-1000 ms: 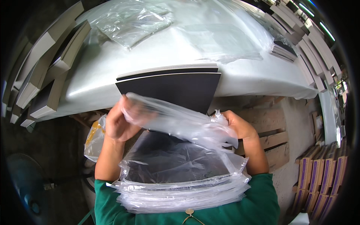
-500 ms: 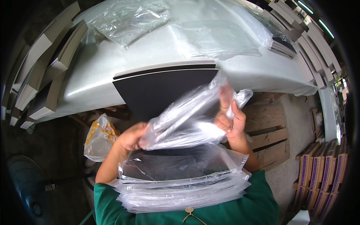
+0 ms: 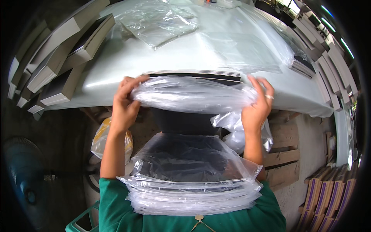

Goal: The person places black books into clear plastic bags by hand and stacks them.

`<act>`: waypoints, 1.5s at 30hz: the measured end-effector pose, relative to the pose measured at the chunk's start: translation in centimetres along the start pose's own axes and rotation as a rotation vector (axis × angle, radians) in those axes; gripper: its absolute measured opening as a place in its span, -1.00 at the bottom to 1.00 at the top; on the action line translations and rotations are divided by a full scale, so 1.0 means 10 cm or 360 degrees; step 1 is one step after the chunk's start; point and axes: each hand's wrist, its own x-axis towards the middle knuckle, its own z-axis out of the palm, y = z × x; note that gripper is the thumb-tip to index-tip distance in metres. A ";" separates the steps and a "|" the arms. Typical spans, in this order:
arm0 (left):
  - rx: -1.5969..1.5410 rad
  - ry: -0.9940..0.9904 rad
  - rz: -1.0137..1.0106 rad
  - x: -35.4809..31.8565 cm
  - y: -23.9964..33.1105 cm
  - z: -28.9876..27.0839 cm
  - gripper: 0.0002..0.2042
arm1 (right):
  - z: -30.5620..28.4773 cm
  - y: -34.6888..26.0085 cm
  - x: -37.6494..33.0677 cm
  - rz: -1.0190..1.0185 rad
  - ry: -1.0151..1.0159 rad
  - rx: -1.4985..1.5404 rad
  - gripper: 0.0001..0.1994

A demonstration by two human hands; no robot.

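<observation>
Between my hands a clear plastic bag (image 3: 193, 94) is bunched into a wide roll, and it hangs down below my right side. My left hand (image 3: 125, 100) grips its left end, fingers curled and thumb beneath. My right hand (image 3: 258, 104), with a ring on one finger, holds the right end; its upper fingers are raised and slightly blurred. Just behind the bag, black boards with pale edges (image 3: 191, 72) lie at the table's near edge, partly covered by it. Against my body rests a stack of black boards in clear plastic sleeves (image 3: 193, 193).
Loose plastic sheets (image 3: 158, 25) lie on the covered table (image 3: 104, 81). Stacks of thick boards stand at the left (image 3: 58, 77) and right (image 3: 326, 69). Below are a wooden pallet (image 3: 284, 154), a filled plastic bag (image 3: 110, 141), a fan (image 3: 27, 181) and brown cartons (image 3: 328, 193).
Both hands have moved up and apart, stretching the bag from a slanted bunch into a level roll across the black boards. The view has shifted slightly.
</observation>
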 end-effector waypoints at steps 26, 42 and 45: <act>-0.1874 -0.0622 -0.1451 -1.21 -1.63 0.17 -0.76 | 0.02 1.27 -1.72 0.2301 -0.1478 0.1841 -0.70; 0.0026 -0.1386 -0.1221 -0.56 -1.21 -0.22 -0.81 | 0.05 1.27 -1.26 0.1198 -0.1793 0.1293 -0.72; -0.0596 -0.1472 -0.0825 -0.32 -0.62 -0.36 -0.71 | 0.00 0.96 -1.00 0.1073 -0.1687 0.1286 -0.63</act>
